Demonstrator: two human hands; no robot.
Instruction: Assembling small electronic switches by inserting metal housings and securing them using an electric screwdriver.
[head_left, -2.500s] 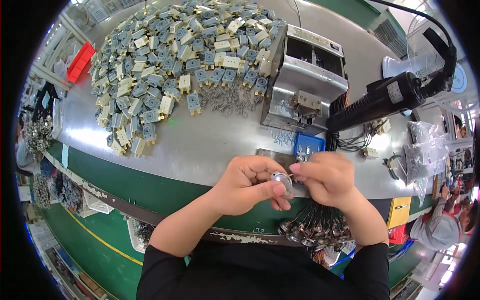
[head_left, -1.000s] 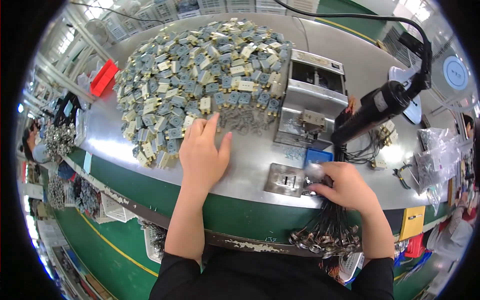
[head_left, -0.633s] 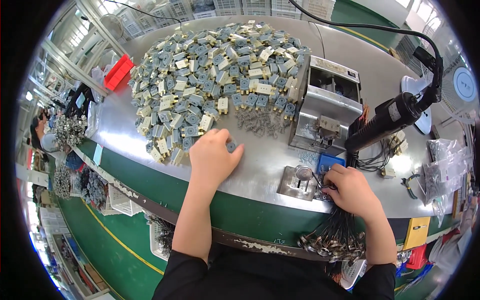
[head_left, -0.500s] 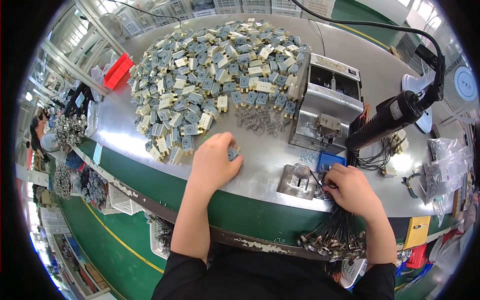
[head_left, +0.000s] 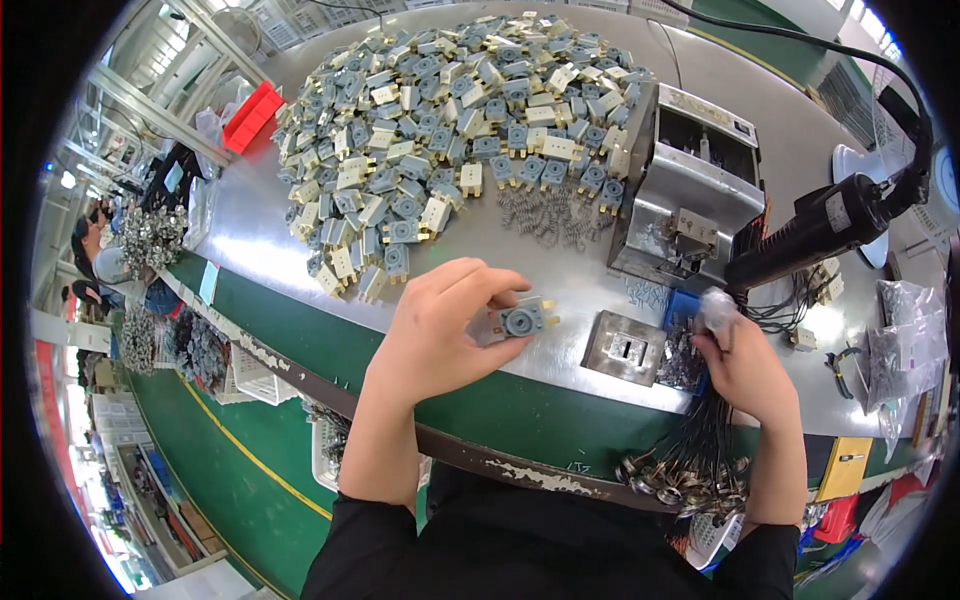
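Observation:
My left hand (head_left: 430, 325) is curled around a small grey housing (head_left: 522, 320) with a round recess and brass prongs. Its thumb is below the part and its fingers are above and behind. At the right, my right hand (head_left: 750, 365) is closed on a shiny, rounded metal piece (head_left: 717, 308), blurred by motion. Beside that hand lies a blue tray (head_left: 683, 308), with small dark metal parts (head_left: 680, 362) in front of it. Between the hands sits a flat metal fixture (head_left: 622, 348) with a slotted middle.
A large heap of grey and cream housings (head_left: 400, 150) covers the far left, with loose springs (head_left: 545, 215) beside it. A metal machine (head_left: 690, 190) and a black cylindrical tool (head_left: 800, 235) stand at the right. Black leads with round metal ends (head_left: 690, 480) hang over the front edge.
The round metal piece that lay on the fixture has been lifted off by my right hand. My left hand has turned, moved right and uncovered the grey housing. The whole view has shifted slightly.

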